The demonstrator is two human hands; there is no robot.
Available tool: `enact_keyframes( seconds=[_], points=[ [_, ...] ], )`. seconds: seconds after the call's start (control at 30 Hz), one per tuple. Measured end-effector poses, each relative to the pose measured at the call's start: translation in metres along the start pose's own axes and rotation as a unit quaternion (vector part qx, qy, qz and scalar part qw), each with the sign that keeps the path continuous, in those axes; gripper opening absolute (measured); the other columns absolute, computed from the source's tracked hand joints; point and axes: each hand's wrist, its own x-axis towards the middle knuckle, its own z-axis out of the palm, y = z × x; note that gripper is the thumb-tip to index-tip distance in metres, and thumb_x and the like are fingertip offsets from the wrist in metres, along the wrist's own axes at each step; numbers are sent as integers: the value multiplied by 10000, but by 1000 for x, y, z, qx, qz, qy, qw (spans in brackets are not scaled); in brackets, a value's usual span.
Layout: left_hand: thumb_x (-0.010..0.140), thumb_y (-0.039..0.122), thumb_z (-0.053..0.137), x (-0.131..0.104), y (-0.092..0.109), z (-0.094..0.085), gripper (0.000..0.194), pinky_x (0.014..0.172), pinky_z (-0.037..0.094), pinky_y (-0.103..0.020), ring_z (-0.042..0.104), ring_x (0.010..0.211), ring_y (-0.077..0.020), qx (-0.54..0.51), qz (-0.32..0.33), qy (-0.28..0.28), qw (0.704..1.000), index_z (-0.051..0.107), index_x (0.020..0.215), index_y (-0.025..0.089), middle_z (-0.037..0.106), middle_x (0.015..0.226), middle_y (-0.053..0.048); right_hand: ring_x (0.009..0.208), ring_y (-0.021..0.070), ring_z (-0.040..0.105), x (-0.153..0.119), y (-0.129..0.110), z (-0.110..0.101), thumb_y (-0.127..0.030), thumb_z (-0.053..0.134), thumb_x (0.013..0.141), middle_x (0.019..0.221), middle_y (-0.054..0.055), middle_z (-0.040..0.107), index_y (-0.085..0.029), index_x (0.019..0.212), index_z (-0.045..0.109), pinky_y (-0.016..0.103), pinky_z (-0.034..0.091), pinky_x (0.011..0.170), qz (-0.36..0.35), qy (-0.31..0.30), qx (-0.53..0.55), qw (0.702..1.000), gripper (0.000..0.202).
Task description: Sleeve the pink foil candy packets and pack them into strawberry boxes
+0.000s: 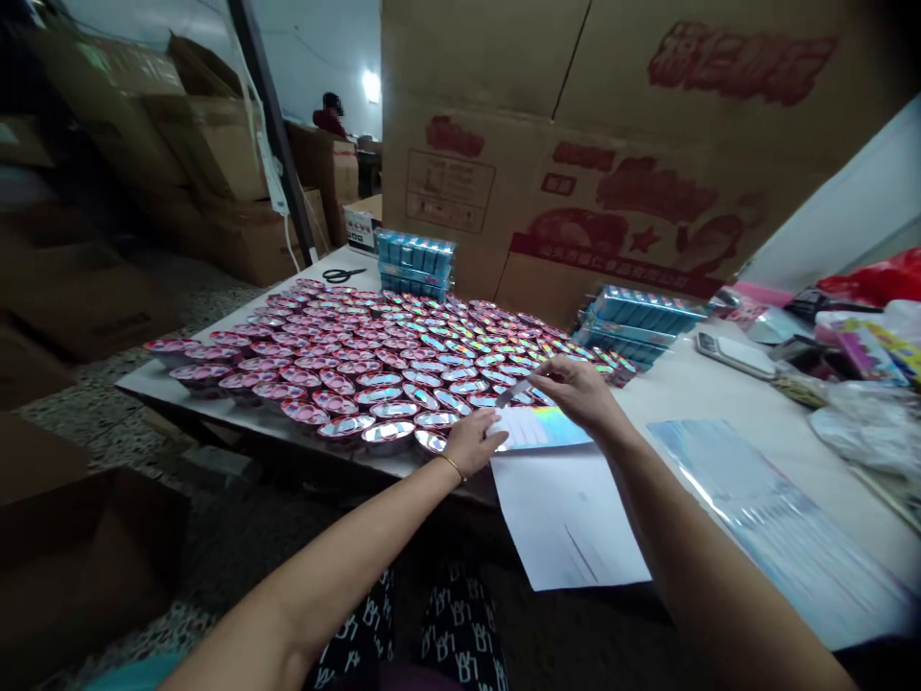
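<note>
The left hand [471,443] holds the left end of a shiny sheet [547,432] between thumb and fingers, at the front edge of the table [720,395], with white paper [572,523] hanging down just below it. The right hand [568,386] pinches a small strip [515,392] between its closed-up fingertips above the sheet's upper left part. Rows of lidded cups [379,378] stand close by on the left, and more shiny sheets [748,509] lie to the right.
</note>
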Motion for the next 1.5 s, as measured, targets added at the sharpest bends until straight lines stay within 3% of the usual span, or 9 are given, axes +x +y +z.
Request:
enact_keyframes(
  seconds=[0.13, 0.27, 0.43, 0.63, 0.8, 1.03, 1.27, 1.37, 1.5],
  points=[
    [684, 471, 598, -7, 2, -35, 390, 664, 424, -245, 545, 686, -127, -302, -118, 131, 937, 648, 849, 121, 621, 752, -38, 470, 83, 416, 10, -14, 40, -433, 605, 617, 511, -26, 503, -148, 636, 595, 211, 306, 444, 111, -8, 208, 972, 286],
    [595, 467, 659, -21, -21, -72, 368, 550, 362, -201, 438, 522, -66, -397, -195, 247, 862, 631, 685, 111, 541, 559, 17, 460, 80, 429, 18, -29, 95, -416, 649, 570, 506, -26, 519, -142, 636, 602, 199, 288, 417, 169, -3, 310, 936, 285],
    [605, 410, 638, -34, -83, -123, 296, 508, 335, -201, 433, 502, -76, -250, -221, 281, 900, 643, 663, 121, 547, 538, 19, 472, 87, 448, 35, -51, 179, -398, 649, 549, 508, -22, 547, -136, 633, 620, 207, 331, 459, 180, 16, 349, 919, 277],
    [696, 362, 539, -5, -127, -186, 267, 510, 323, -213, 486, 535, -111, 72, -267, 208, 938, 658, 614, 137, 568, 525, 1, 595, 133, 543, 73, -64, 252, -392, 557, 633, 641, 24, 637, -148, 677, 649, 232, 403, 583, 189, 73, 254, 946, 265],
    [717, 357, 514, 16, -134, -211, 268, 572, 364, -233, 563, 651, -160, 224, -325, 142, 908, 686, 644, 165, 644, 623, -51, 684, 159, 569, 97, -75, 271, -366, 517, 695, 727, 28, 663, -189, 717, 677, 261, 398, 657, 200, 47, 106, 973, 240],
    [759, 359, 458, 9, -142, -213, 310, 690, 425, -273, 593, 796, -209, 342, -293, 134, 883, 714, 761, 184, 670, 803, -98, 869, 213, 539, 107, -83, 283, -356, 494, 736, 890, 66, 648, -225, 757, 694, 323, 380, 745, 145, 9, -61, 988, 240],
    [760, 371, 471, 17, -145, -213, 321, 722, 441, -303, 588, 840, -238, 354, -314, 103, 875, 696, 829, 153, 649, 862, -127, 914, 237, 520, 110, -86, 283, -335, 493, 744, 924, 74, 631, -235, 768, 687, 355, 371, 771, 142, -37, -115, 982, 219],
    [745, 361, 514, 13, -147, -215, 314, 743, 436, -304, 570, 870, -229, 351, -320, 128, 871, 650, 939, 154, 623, 942, -115, 938, 244, 507, 110, -89, 277, -314, 488, 759, 972, 87, 613, -215, 911, 665, 357, 366, 780, 147, -35, -135, 979, 254],
    [800, 228, 423, -6, -145, -212, 269, 804, 394, -313, 513, 940, -202, 386, -232, 140, 882, 632, 970, 232, 578, 996, -72, 987, 230, 464, 101, -88, 264, -219, 391, 831, 1051, 83, 561, -279, 1060, 616, 353, 336, 802, 27, -70, -196, 978, 326]
  ],
)
